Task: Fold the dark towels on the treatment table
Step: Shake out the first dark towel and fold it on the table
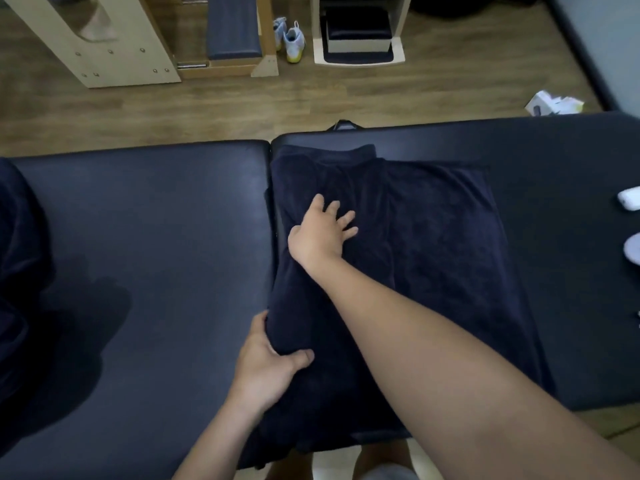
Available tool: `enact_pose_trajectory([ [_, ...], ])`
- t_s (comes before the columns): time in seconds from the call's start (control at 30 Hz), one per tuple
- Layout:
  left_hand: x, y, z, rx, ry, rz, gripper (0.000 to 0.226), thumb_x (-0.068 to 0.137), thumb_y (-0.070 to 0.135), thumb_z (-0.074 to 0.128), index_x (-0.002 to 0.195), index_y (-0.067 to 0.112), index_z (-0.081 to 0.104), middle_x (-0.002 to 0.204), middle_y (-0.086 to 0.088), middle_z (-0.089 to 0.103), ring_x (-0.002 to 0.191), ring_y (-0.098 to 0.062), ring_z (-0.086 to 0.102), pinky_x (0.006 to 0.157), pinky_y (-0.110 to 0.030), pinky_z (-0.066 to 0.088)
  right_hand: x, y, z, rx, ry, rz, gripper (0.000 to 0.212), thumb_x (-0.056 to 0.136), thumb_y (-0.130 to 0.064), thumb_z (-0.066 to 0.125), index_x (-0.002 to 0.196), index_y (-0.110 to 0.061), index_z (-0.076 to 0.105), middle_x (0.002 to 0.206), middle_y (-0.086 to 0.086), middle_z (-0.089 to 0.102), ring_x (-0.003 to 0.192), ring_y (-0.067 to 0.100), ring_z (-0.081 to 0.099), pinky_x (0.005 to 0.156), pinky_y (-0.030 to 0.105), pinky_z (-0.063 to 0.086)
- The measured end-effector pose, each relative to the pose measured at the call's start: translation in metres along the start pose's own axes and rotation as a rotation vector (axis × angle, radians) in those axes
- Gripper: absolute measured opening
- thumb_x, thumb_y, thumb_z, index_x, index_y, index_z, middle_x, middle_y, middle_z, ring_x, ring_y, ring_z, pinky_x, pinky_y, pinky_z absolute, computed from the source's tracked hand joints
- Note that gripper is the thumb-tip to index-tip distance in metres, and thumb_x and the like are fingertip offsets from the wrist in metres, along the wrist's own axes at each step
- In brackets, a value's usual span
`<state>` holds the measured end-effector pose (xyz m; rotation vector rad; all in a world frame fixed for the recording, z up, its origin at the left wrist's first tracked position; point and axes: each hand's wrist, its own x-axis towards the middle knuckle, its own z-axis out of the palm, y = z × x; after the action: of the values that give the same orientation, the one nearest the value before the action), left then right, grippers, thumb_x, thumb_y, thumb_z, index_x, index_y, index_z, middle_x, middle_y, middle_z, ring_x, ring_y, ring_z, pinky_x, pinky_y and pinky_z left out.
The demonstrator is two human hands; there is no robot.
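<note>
Treatment table fills the lower two thirds of the frame: dark navy padded vinyl, smooth, with a seam splitting it at centre. Wood-look plank floor runs across the top. Pale wooden equipment frame sits upper left, and a pair of light sneakers stands upper centre.

Dark towel lies flat on the table right of the seam, plush nap, roughly rectangular, its near end hanging over the table edge. A second dark heap sits at the left edge, probably more towels; too dark to confirm.

Right hand, centre frame, arm reaching in from lower right: palm down, fingers spread and straight, pressing on the towel. Left hand, lower centre: grips the towel's left edge, thumb on top, fingers tucked under the fold.

Small white objects sit on the table at the right edge.
</note>
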<state>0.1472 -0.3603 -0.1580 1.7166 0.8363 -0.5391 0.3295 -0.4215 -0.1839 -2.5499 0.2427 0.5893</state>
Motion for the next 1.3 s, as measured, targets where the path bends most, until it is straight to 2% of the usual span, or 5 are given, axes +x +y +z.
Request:
enact_pose_trajectory([
  [0.37, -0.097, 0.086, 0.156, 0.899, -0.17, 0.607, 0.121, 0.028, 0.047, 0.088, 0.138, 0.006, 0.054, 0.099, -0.002, 0.059, 0.069, -0.016, 0.063, 0.044, -0.026, 0.049, -0.006, 0.16, -0.153, 1.241, -0.032, 0.136, 0.046, 0.085, 0.001, 0.052, 0.127, -0.015, 0.062, 0.104, 0.005, 0.07, 0.084, 0.016, 0.066, 0.067, 0.022, 0.054],
  [0.53, -0.093, 0.094, 0.246, 0.865, -0.472, 0.747, 0.082, 0.095, 0.017, 0.054, 0.158, 0.025, 0.002, 0.141, -0.009, 0.025, 0.122, -0.03, 0.038, 0.092, -0.04, 0.046, 0.028, 0.227, -0.182, 0.998, -0.166, 0.269, 0.081, 0.066, -0.069, 0.077, 0.132, -0.026, 0.058, 0.128, -0.004, 0.065, 0.112, 0.019, 0.065, 0.1, 0.04, 0.049],
  [0.67, -0.077, 0.061, 0.261, 1.019, -0.458, 0.868, 0.06, 0.071, 0.046, 0.066, 0.128, 0.029, 0.06, 0.131, 0.002, 0.052, 0.114, -0.017, 0.06, 0.101, -0.042, 0.051, 0.052, 0.252, -0.184, 0.726, -0.093, 0.176, 0.059, 0.084, -0.027, 0.077, 0.135, -0.02, 0.049, 0.124, -0.006, 0.062, 0.106, 0.015, 0.063, 0.084, 0.029, 0.053],
  [0.97, -0.025, 0.005, 0.261, 1.314, -0.145, 0.856, 0.113, 0.058, 0.093, 0.054, 0.151, 0.03, 0.042, 0.161, -0.011, 0.032, 0.146, -0.046, 0.024, 0.1, -0.082, 0.018, 0.089, 0.287, -0.172, 0.858, 0.069, 0.086, 0.03, 0.085, -0.034, 0.076, 0.109, -0.025, 0.059, 0.107, -0.012, 0.069, 0.093, 0.001, 0.068, 0.076, 0.019, 0.055],
  [1.3, 0.044, 0.039, 0.1, 1.387, 0.115, 1.003, 0.099, 0.057, 0.029, 0.073, 0.149, 0.034, 0.038, 0.159, -0.006, 0.038, 0.148, -0.036, 0.029, 0.112, -0.074, 0.011, 0.057, 0.28, -0.155, 1.302, 0.163, 0.429, 0.063, 0.084, -0.038, 0.076, 0.139, -0.026, 0.047, 0.132, -0.005, 0.06, 0.112, 0.015, 0.061, 0.093, 0.04, 0.054],
])
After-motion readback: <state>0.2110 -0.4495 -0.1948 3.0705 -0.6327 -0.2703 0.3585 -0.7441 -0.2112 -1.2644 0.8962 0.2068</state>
